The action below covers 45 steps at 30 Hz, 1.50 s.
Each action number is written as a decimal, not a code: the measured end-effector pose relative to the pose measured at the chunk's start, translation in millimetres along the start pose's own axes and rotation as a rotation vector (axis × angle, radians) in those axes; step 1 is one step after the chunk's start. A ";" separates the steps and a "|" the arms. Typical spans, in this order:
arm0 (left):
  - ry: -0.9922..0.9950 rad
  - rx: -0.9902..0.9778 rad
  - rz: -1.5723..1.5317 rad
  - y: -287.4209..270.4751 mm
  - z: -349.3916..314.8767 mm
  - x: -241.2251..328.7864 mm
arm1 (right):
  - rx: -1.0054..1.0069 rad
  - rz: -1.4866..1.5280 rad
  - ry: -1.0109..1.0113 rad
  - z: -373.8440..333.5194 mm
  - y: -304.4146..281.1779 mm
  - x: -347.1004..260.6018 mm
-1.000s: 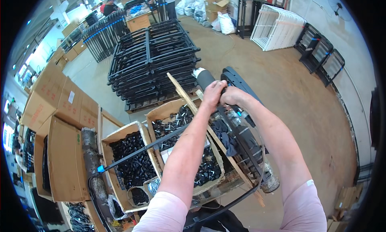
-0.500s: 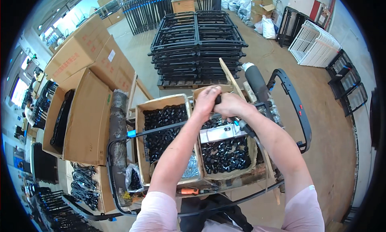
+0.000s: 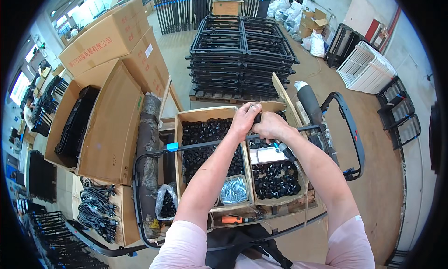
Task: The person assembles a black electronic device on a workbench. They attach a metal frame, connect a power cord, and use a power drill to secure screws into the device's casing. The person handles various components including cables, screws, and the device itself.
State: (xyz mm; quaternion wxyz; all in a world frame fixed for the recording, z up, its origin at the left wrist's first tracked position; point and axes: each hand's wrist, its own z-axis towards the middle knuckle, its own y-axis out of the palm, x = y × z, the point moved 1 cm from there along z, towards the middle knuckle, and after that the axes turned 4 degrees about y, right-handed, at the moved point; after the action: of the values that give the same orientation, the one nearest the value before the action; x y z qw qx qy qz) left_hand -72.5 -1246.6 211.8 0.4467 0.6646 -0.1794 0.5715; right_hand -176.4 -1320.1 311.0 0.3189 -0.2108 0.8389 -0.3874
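Both my hands meet at the centre, above the far part of the parts boxes. My left hand (image 3: 243, 122) is closed on a small black part (image 3: 257, 117), mostly hidden by the fingers. My right hand (image 3: 273, 126) is closed around a power screwdriver (image 3: 288, 152), whose grey-and-black end shows below the wrist; its tip is hidden. Just below the hands runs the bar of a large black tubular frame (image 3: 205, 146), laid across the boxes, with blue tape (image 3: 172, 147) on its left part.
Wooden boxes hold black knob-like parts (image 3: 277, 180) and silver screws (image 3: 233, 190). An orange-handled tool (image 3: 231, 219) lies at the near edge beside a plastic bag (image 3: 166, 202). Padded rolls (image 3: 150, 129) flank the boxes. Cartons (image 3: 109, 124) stand left; stacked black frames (image 3: 242, 54) stand ahead.
The view has shifted, so the scene sits further right and the screw compartment shows more. My hands stay together over the boxes, each keeping its grip.
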 end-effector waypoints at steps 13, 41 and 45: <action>-0.003 -0.004 0.063 -8.8 -13.3 -4.5 | -0.007 -0.056 0.080 -9.1 10.1 -12.0; -0.121 -0.105 -0.065 -16.7 -11.9 2.0 | -0.084 0.288 0.055 26.9 29.1 4.5; -0.077 -0.121 -0.038 -21.6 -0.3 6.8 | -0.056 0.289 0.019 18.1 21.8 -7.0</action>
State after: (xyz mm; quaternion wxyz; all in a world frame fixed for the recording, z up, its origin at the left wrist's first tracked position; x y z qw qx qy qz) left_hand -54.6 -1232.9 209.6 0.4897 0.6612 -0.2180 0.5249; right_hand -161.1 -1311.9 287.5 0.3575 -0.0929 0.8740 -0.3156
